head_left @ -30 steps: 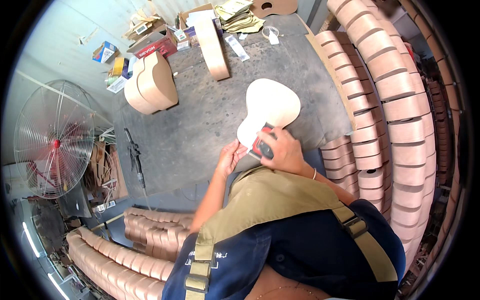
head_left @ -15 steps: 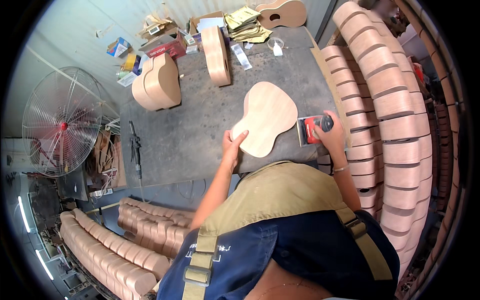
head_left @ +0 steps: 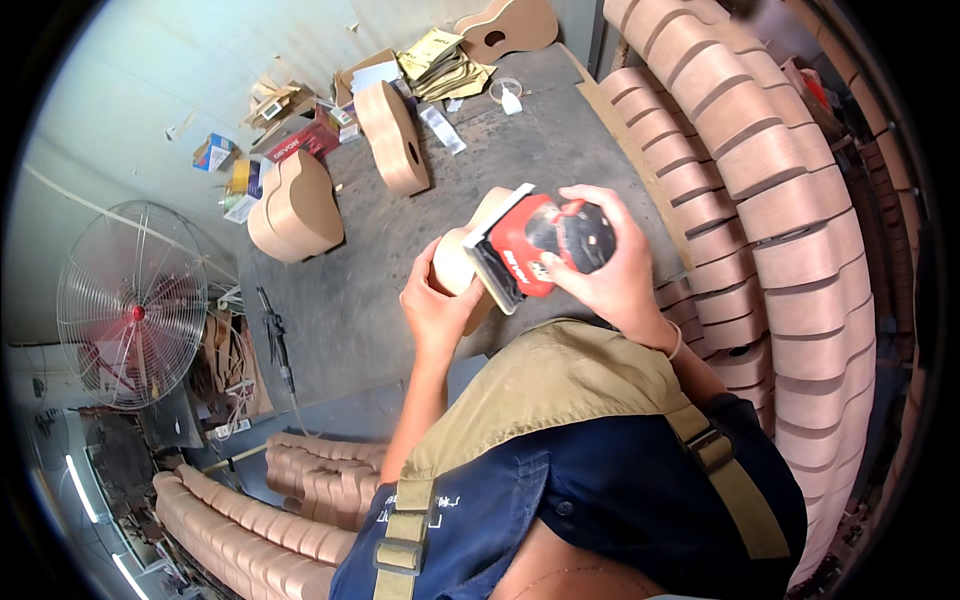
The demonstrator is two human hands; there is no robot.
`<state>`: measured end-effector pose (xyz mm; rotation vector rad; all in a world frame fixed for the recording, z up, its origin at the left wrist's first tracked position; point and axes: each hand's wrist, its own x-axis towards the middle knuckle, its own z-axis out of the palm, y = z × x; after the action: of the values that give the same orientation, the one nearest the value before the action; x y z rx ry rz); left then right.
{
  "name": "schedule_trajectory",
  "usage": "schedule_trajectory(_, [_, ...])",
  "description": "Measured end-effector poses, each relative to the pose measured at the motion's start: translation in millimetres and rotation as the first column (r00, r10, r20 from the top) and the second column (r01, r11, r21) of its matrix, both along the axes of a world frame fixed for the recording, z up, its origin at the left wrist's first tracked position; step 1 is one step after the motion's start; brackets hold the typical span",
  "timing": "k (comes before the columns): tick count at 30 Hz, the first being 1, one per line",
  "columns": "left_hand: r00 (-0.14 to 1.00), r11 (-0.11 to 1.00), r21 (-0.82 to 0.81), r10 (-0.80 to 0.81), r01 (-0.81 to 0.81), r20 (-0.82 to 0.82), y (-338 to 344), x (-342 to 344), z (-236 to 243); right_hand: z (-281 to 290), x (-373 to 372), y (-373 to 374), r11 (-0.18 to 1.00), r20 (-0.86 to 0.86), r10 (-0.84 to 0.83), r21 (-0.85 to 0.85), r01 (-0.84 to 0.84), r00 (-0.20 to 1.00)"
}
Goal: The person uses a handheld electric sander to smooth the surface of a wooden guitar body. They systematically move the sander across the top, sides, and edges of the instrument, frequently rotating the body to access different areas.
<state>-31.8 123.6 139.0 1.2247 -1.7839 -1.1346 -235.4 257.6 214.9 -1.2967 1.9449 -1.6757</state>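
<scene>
My left hand (head_left: 437, 310) grips a pale wooden guitar-shaped body (head_left: 449, 266) near the middle of the table's front part, thumb and fingers around its side. The body appears turned up toward its edge, and much of it is hidden behind a red and black powered sander (head_left: 523, 243). My right hand (head_left: 614, 282) is closed round the sander, holding it tilted over or against the body, with its flat pad facing left; whether the pad touches the wood I cannot tell.
On the dark worktable (head_left: 340, 310) stand two wooden bodies (head_left: 295, 205) (head_left: 390, 135), boxes (head_left: 210, 152), yellow paper sheets (head_left: 445, 68) and a black air gun (head_left: 275, 335). A guitar body (head_left: 505, 30) is at the back. Stacked bodies (head_left: 800, 250) line the right, a fan (head_left: 135, 310) the left.
The guitar body has gone from lying face-up to tilted up in my left hand. My right hand has brought the sander leftward from beside the body to over it.
</scene>
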Motion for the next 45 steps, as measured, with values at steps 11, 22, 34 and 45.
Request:
schedule_trajectory(11, [0.998,1.0,-0.02,0.021,-0.022,-0.056,-8,11,-4,-43,-18,-35,0.994,-0.071,-0.074,0.078,0.079,0.995])
schedule_trajectory(22, [0.993,0.99,0.105,-0.084,0.094,-0.088,-17,76,-7,-81,-80,-81,0.97,-0.213,-0.045,0.224,0.093,0.976])
schedule_trajectory(34, [0.773,0.963,0.121,-0.265,0.24,0.577,-39,127,-17,-173,-55,-40,0.914,0.538,-0.145,0.395,-0.097,0.83])
schedule_trajectory(45, [0.811,0.907,0.029,-0.389,0.419,0.438,-58,-32,15,-72,-64,1,0.978,0.104,-0.207,0.045,0.203,0.973])
